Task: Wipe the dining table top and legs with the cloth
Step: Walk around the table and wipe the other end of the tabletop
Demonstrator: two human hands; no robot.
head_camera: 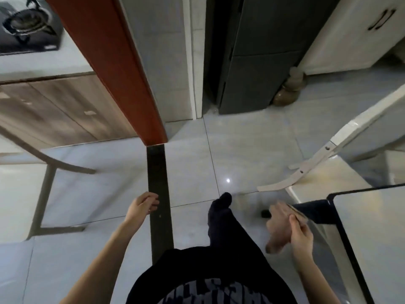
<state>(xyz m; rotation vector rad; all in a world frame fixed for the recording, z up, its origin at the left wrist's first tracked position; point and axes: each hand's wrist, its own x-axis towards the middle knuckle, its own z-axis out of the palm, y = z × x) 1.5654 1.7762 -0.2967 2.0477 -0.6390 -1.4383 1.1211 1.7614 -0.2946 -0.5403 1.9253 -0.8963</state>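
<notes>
The right hand (301, 235) is closest to the body and grasps the cloth (276, 229), a tan piece too smeared by motion blur for its folds to be read. The left hand (143, 205) is out on the other side with its fingers loosely curled, holding nothing that shows. Whether it touches the dark strip (158, 172) beneath it cannot be told.

The main risk, as I judge it, is the loose end of the cloth. It hangs free during a fast swing, so it could slip from the fingers or trail on the floor (241, 150) and carry grit back onto the desk (372, 238). A socked foot (221, 205) is stepped forward on glossy tiles, so leaning in to reach a leg could cause a skid. The desk's hard corner is also close to the right forearm.

The cloth spills below and to the left of the right hand's knuckles, well apart from the left hand. It hangs just beside the desk's left edge near the far-left corner. There it is off the white top, level with the dark part (313, 210) under that corner. A small black desk foot (265, 213) shows on the floor just past it.

Farther off are a white folding frame (306, 170), a red door frame (122, 73), a dark fridge (252, 62) and a stove (26, 20).
</notes>
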